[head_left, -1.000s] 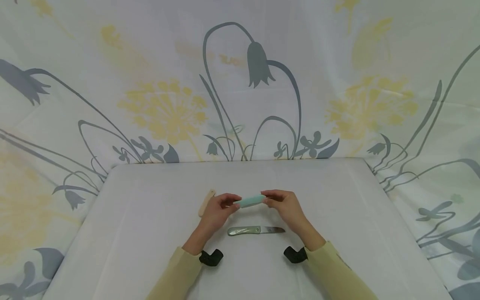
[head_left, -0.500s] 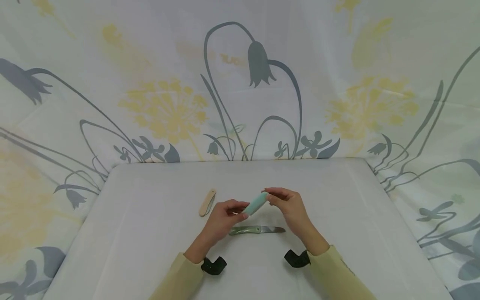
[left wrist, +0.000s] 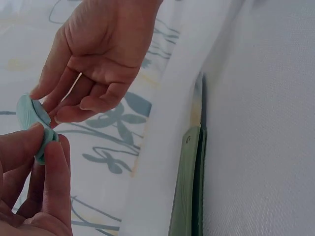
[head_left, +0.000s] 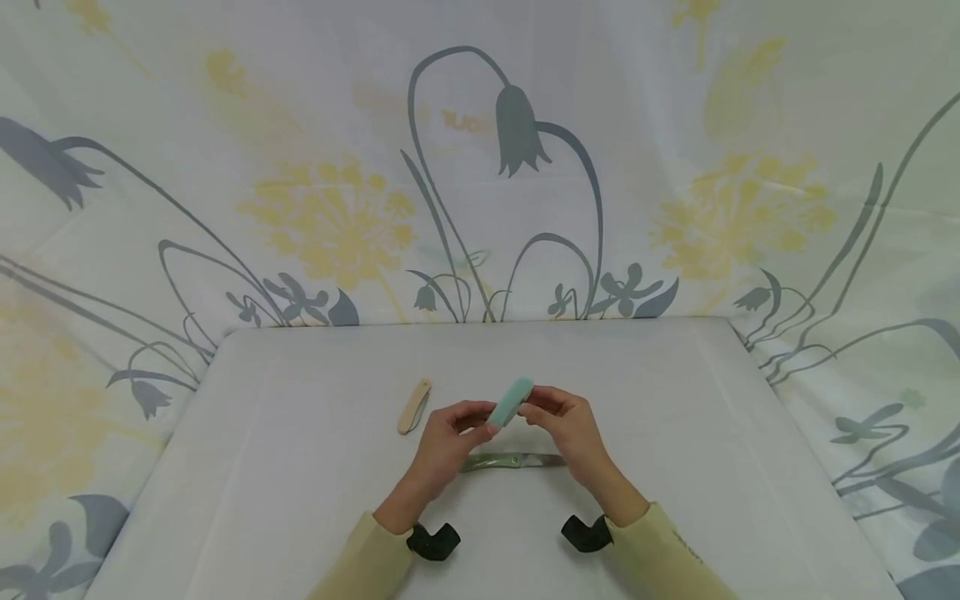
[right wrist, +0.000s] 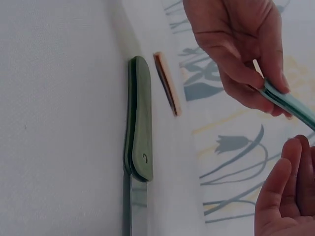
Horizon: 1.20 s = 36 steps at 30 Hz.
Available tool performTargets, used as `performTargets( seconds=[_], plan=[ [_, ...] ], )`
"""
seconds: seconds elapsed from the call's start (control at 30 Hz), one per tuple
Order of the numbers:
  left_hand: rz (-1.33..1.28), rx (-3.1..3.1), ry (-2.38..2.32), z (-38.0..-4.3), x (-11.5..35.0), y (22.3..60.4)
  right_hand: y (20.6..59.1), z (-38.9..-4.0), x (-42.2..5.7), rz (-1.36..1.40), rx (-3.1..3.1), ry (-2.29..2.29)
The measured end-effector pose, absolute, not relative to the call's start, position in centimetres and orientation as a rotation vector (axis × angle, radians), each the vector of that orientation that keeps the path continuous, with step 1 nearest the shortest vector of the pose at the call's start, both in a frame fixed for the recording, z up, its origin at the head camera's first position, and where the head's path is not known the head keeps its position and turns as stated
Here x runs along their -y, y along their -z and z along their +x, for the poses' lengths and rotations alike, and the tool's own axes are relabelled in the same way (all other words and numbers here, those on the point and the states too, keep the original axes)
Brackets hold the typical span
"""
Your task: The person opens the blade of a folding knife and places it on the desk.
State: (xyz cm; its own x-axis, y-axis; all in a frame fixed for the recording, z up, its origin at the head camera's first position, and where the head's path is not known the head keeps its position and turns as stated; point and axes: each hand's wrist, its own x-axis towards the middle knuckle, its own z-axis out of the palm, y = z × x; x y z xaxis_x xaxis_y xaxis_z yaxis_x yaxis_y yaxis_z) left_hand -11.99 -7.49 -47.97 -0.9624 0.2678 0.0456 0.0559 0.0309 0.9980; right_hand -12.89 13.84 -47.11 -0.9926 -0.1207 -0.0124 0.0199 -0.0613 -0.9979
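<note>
Between my two hands, raised over the table, is a mint-green folding knife (head_left: 512, 402), folded, tilted up to the right. My left hand (head_left: 446, 442) pinches its lower end with thumb and fingers, plain in the left wrist view. The thumb and index fingertip of my right hand (head_left: 566, 429) hold its upper part; in the right wrist view that end runs out of the frame. Below my hands lies an open green-handled folding knife (head_left: 491, 462), blade pointing right, its tip hidden behind my right hand. To the left lies a beige-handled folding knife (head_left: 414, 407), its blade partly folded in.
A white cloth covers the table (head_left: 300, 467). Behind and beside it hangs a white curtain (head_left: 600, 50) with grey and yellow flower print. A black wrist mount (head_left: 435, 542) sits at my left cuff, another black wrist mount (head_left: 587, 534) at my right.
The mint-green knife has turned from nearly level to steeply tilted. My left hand has shifted right and nearer; the beige knife it covered shows fully. My right hand has slid along the mint-green knife.
</note>
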Motion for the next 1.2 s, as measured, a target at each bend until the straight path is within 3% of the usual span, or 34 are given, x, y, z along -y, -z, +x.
performTargets(
  seconds=[0.53, 1.2],
  plan=[
    [0.271, -2.066, -2.160, -11.7, 6.5, 47.8, 47.1, -11.9, -11.8, 0.040, -2.206, 2.220],
    [0.302, -2.067, -2.122, -11.2, 6.8, 47.4, 46.9, -11.5, -12.6, -0.028, -2.160, 2.185]
  ],
)
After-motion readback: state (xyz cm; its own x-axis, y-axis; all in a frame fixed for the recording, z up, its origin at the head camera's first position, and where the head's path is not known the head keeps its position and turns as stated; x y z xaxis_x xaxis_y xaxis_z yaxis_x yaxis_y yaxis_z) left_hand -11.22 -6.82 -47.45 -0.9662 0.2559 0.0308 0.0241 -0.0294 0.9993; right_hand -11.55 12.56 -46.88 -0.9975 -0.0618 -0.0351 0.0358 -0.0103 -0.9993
